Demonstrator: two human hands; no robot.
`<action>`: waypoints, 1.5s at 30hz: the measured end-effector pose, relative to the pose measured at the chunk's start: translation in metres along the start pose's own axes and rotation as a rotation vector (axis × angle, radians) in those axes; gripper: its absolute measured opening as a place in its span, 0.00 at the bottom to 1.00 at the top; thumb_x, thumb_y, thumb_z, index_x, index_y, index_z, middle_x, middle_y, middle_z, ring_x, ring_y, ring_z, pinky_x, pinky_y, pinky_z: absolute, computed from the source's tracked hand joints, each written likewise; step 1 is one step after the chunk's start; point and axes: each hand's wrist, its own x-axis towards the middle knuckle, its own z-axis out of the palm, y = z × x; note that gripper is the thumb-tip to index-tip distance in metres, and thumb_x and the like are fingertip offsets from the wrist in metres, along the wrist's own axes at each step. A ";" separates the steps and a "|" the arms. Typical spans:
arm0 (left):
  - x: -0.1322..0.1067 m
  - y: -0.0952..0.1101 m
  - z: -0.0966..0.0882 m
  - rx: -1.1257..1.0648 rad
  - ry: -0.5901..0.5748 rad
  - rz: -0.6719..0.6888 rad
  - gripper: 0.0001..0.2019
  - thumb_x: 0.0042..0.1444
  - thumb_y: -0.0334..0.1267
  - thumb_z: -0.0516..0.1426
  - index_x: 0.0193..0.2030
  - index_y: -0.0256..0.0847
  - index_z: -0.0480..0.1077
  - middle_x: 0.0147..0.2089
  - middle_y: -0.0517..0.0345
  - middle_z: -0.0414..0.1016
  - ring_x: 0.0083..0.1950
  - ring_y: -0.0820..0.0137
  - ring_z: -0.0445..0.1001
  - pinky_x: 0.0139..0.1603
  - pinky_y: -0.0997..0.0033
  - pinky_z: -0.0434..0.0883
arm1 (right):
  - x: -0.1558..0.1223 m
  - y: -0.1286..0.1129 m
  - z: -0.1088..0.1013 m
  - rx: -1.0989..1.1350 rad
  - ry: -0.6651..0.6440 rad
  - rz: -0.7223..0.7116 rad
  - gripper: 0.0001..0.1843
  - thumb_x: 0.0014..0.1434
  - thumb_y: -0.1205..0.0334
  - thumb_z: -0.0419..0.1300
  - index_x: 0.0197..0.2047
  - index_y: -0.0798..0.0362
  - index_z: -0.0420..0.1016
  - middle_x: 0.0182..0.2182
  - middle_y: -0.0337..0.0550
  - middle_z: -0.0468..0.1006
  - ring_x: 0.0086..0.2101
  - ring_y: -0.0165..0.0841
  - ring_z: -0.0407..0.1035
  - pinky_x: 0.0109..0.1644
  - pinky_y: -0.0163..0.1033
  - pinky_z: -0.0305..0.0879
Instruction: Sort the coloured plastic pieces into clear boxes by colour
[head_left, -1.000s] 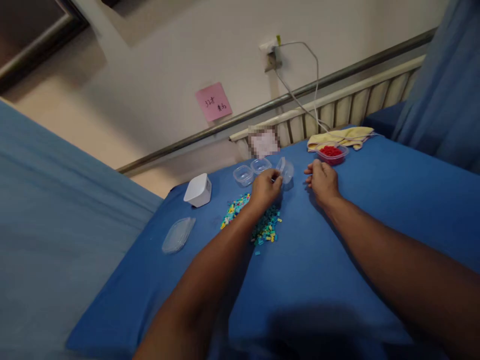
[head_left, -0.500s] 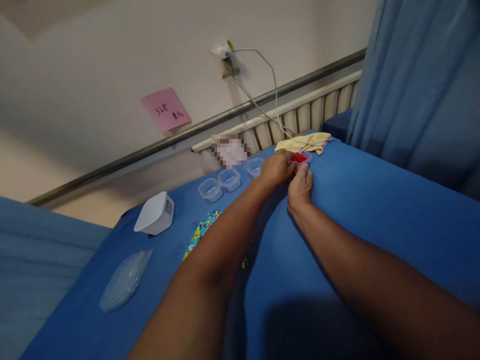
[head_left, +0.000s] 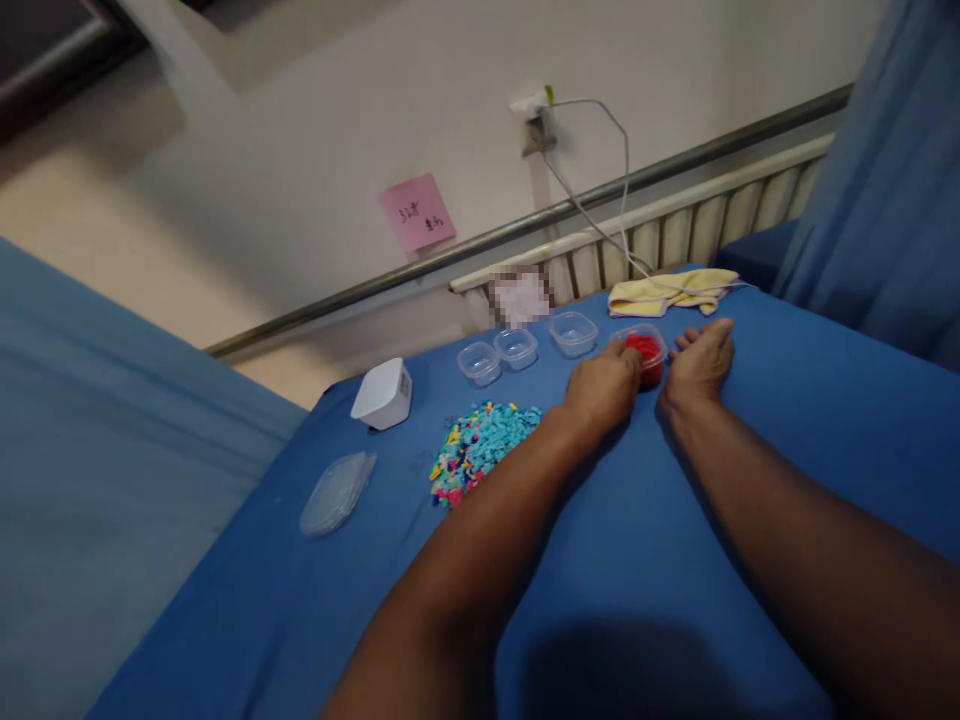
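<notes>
A small clear container of red pieces [head_left: 646, 356] stands on the blue table cover [head_left: 787, 400], to the right of three empty clear containers [head_left: 516, 347]. My left hand [head_left: 600, 385] rests at its left side with fingers curled against the rim. My right hand [head_left: 699, 362] lies just right of it, fingers stretched out and touching the container's side. A pile of small mixed pieces, mostly turquoise with some yellow and pink [head_left: 480, 450], lies left of my left forearm.
A white box [head_left: 384, 393] and a stack of clear lids [head_left: 336, 492] sit at the left. A yellow cloth [head_left: 664, 290] with a white cable lies by the radiator [head_left: 712, 215]. A pink note [head_left: 417, 211] hangs on the wall. A blue curtain [head_left: 885, 180] hangs at right.
My left hand left the empty containers and joined the right at the red container. That container has come away from the yellow cloth, toward me and beside the empty ones.
</notes>
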 end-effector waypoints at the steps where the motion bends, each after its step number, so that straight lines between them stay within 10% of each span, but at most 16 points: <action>1: -0.020 0.000 -0.007 -0.015 0.028 -0.023 0.10 0.75 0.38 0.56 0.51 0.40 0.79 0.55 0.43 0.80 0.45 0.58 0.80 0.47 0.61 0.72 | -0.003 -0.003 0.001 0.027 0.046 0.016 0.39 0.77 0.37 0.24 0.66 0.50 0.64 0.59 0.61 0.78 0.57 0.44 0.81 0.49 0.48 0.85; 7: -0.136 -0.009 -0.045 -0.208 0.311 -0.259 0.03 0.71 0.36 0.62 0.45 0.42 0.78 0.45 0.52 0.80 0.48 0.61 0.79 0.53 0.63 0.73 | -0.022 -0.009 0.008 0.131 0.040 0.051 0.28 0.79 0.37 0.40 0.52 0.49 0.71 0.41 0.48 0.82 0.33 0.34 0.81 0.25 0.34 0.74; 12: -0.186 -0.026 -0.051 -0.604 0.489 -0.549 0.06 0.68 0.40 0.63 0.42 0.41 0.76 0.39 0.56 0.80 0.38 0.67 0.79 0.42 0.67 0.75 | -0.029 -0.008 0.008 0.090 -0.064 0.058 0.26 0.80 0.39 0.41 0.49 0.48 0.70 0.39 0.46 0.83 0.27 0.31 0.76 0.21 0.32 0.69; 22: -0.209 -0.022 -0.052 -1.462 0.782 -0.891 0.15 0.57 0.37 0.72 0.43 0.39 0.71 0.35 0.59 0.80 0.35 0.69 0.86 0.38 0.75 0.79 | -0.046 -0.006 0.006 -0.050 -0.237 -0.046 0.27 0.75 0.34 0.46 0.52 0.47 0.73 0.41 0.52 0.85 0.28 0.37 0.78 0.24 0.40 0.70; 28: -0.215 -0.013 -0.064 -1.637 0.845 -0.943 0.03 0.69 0.31 0.64 0.42 0.36 0.75 0.33 0.56 0.81 0.31 0.75 0.82 0.31 0.83 0.77 | -0.056 -0.005 0.006 -0.132 -0.380 -0.140 0.34 0.73 0.28 0.50 0.53 0.50 0.75 0.41 0.52 0.85 0.27 0.35 0.77 0.24 0.38 0.68; 45: -0.225 -0.013 -0.086 -1.730 1.153 -0.988 0.07 0.73 0.26 0.60 0.41 0.36 0.77 0.35 0.57 0.81 0.27 0.80 0.78 0.27 0.87 0.75 | -0.070 -0.011 0.005 -0.259 -0.531 -0.226 0.34 0.74 0.27 0.49 0.52 0.50 0.77 0.41 0.51 0.87 0.29 0.36 0.77 0.30 0.40 0.70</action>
